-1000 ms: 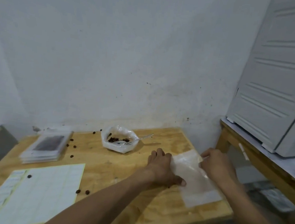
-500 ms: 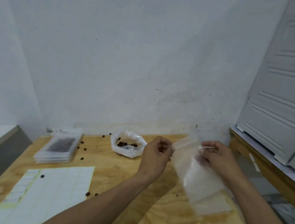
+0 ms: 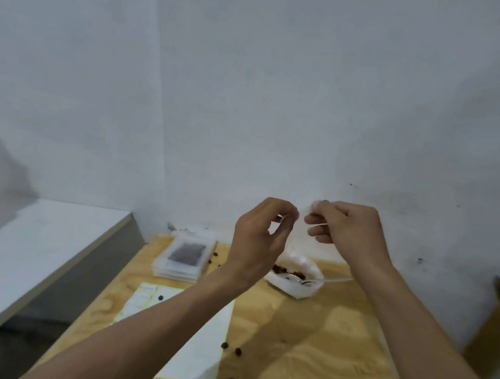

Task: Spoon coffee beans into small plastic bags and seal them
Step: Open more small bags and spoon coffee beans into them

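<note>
Both my hands are raised above the wooden table (image 3: 334, 348). My left hand (image 3: 264, 236) and my right hand (image 3: 348, 228) each pinch the top edge of a clear small plastic bag (image 3: 298, 242), which hangs between them and is faint against the wall. Behind and below it sits a crumpled white bag of coffee beans (image 3: 298, 284) with a spoon (image 3: 336, 279) resting in it, its handle pointing right.
A stack of flat clear packets (image 3: 184, 256) lies at the table's back left. A white label sheet (image 3: 199, 336) lies in front of it, partly under my left forearm. Loose beans (image 3: 237, 351) dot the table. A grey ledge (image 3: 40, 261) runs along the left.
My hands lifted the plastic bag off the table's right side and brought it up toward the middle, gripped at its top edge. The view swung left.
</note>
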### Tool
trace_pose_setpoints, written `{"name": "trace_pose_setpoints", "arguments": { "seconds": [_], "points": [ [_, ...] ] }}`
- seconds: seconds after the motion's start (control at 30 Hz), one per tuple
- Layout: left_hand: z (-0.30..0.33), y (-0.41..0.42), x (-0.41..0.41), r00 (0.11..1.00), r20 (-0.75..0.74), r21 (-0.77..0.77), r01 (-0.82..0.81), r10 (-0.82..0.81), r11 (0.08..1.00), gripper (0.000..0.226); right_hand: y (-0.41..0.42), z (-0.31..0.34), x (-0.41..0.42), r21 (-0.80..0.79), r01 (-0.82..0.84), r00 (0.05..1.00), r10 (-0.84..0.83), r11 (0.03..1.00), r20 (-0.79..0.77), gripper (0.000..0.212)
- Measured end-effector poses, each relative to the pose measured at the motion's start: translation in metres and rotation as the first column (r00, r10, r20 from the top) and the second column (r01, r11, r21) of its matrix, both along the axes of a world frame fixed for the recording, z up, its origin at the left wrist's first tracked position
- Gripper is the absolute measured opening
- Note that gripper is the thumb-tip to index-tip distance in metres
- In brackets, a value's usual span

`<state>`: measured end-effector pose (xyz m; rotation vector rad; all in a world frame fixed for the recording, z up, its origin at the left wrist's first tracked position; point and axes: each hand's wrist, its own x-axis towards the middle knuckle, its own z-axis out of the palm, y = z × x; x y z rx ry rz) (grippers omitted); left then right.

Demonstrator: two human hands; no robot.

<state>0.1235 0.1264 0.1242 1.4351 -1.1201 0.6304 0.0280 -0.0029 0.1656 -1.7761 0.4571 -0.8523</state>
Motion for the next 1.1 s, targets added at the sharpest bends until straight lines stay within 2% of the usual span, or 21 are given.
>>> {"name": "trace_pose_setpoints", "arguments": {
  "seconds": [0.1, 0.17, 0.23, 0.3, 0.47, 0.57, 0.73, 0.87, 0.93, 0.97, 1.03, 1.1],
  "points": [
    [-0.009, 0.018, 0.014, 0.999, -0.039, 0.014, -0.021, 0.022, 1.0, 0.004, 0.015, -0.004, 0.024, 0.09, -0.085, 0.996, 0.087, 0.992, -0.02, 0.022],
    [-0.012, 0.029, 0.018, 0.98, -0.2, 0.056, -0.002, 0.013, 0.998, 0.013, 0.024, -0.009, 0.037, 0.07, -0.12, 0.992, 0.123, 0.99, -0.035, 0.023],
    [-0.012, 0.038, 0.02, 0.922, -0.387, 0.061, 0.02, 0.005, 0.998, 0.025, 0.032, -0.014, 0.046, 0.031, -0.151, 0.987, 0.153, 0.988, -0.053, 0.027],
    [-0.01, 0.045, 0.024, 0.866, -0.5, 0.041, 0.035, -0.01, 0.999, 0.029, 0.038, -0.018, 0.053, 0.0, -0.172, 0.983, 0.172, 0.985, -0.07, 0.031],
    [-0.003, 0.056, 0.037, 0.731, -0.675, 0.084, 0.208, -0.098, 0.974, 0.022, 0.04, -0.028, 0.06, -0.082, -0.264, 0.961, 0.254, 0.961, -0.113, 0.035],
    [-0.001, 0.057, 0.044, 0.629, -0.761, 0.036, 0.289, -0.161, 0.957, 0.012, 0.034, -0.034, 0.059, -0.1, -0.299, 0.949, 0.284, 0.949, -0.14, 0.035],
    [-0.009, 0.042, 0.044, 0.595, -0.796, 0.013, 0.204, -0.113, 0.979, 0.006, 0.022, -0.043, 0.062, -0.047, -0.3, 0.94, 0.287, 0.953, -0.187, 0.033],
    [-0.01, 0.026, 0.044, 0.518, -0.85, -0.079, 0.048, -0.092, 0.996, 0.017, 0.019, -0.046, 0.062, 0.008, -0.29, 0.945, 0.287, 0.957, -0.156, 0.027],
    [-0.012, 0.019, 0.044, 0.574, -0.818, -0.054, -0.006, -0.041, 0.999, 0.018, 0.018, -0.048, 0.064, 0.034, -0.24, 0.959, 0.242, 0.97, -0.147, 0.028],
    [-0.015, 0.017, 0.042, 0.648, -0.761, -0.008, -0.025, 0.01, 1.0, 0.017, 0.016, -0.049, 0.065, 0.057, -0.202, 0.965, 0.209, 0.978, -0.156, 0.029],
    [-0.019, 0.015, 0.036, 0.827, -0.556, 0.094, -0.03, 0.077, 0.995, 0.014, 0.01, -0.048, 0.068, 0.119, -0.136, 0.968, 0.157, 0.984, -0.194, 0.03],
    [-0.023, 0.014, 0.031, 0.928, -0.371, 0.133, 0.007, 0.043, 0.991, 0.012, 0.002, -0.045, 0.069, 0.196, -0.129, 0.965, 0.169, 0.972, -0.202, 0.029]
  ]
}}
